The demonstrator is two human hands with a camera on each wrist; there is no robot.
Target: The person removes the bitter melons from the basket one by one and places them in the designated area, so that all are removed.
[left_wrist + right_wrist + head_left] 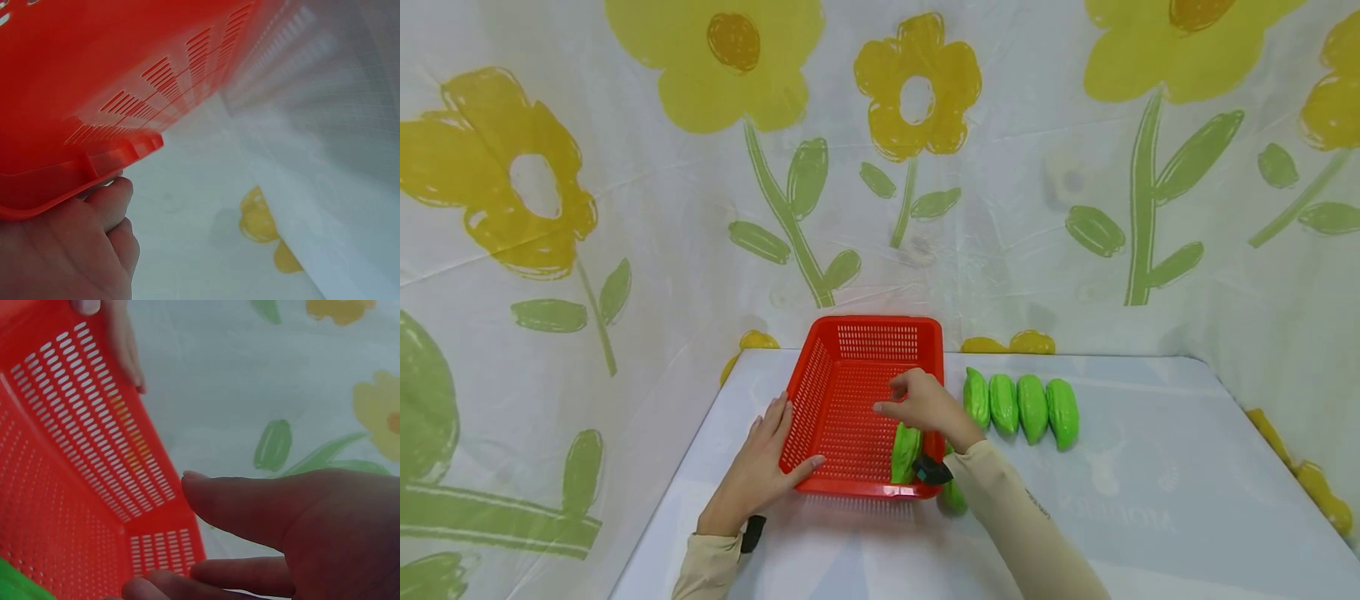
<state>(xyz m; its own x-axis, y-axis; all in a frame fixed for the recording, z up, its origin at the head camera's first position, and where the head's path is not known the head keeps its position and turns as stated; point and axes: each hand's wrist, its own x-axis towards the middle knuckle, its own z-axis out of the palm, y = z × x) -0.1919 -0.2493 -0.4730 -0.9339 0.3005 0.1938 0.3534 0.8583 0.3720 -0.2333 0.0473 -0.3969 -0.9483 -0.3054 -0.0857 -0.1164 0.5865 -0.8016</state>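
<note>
A red plastic basket (850,417) with slotted walls stands on the table. My left hand (758,467) holds its near left rim, the thumb over the inside and the fingers along the outer wall. In the left wrist view the fingers (112,203) bend under the rim. Above the basket's right half hovers my right hand (919,398), fingers loosely bent and thumb apart, nothing between them. One green ridged fruit-like piece (905,454) lies in the basket's near right corner. Another green piece (953,497) sits just outside the right wall, partly hidden by the right wrist.
Several similar green pieces (1032,408) lie in a row on the white table (1150,517), right of the basket. A flower-printed cloth (1000,192) hangs behind the table and along its sides. The basket's far wall is close to the table's back edge.
</note>
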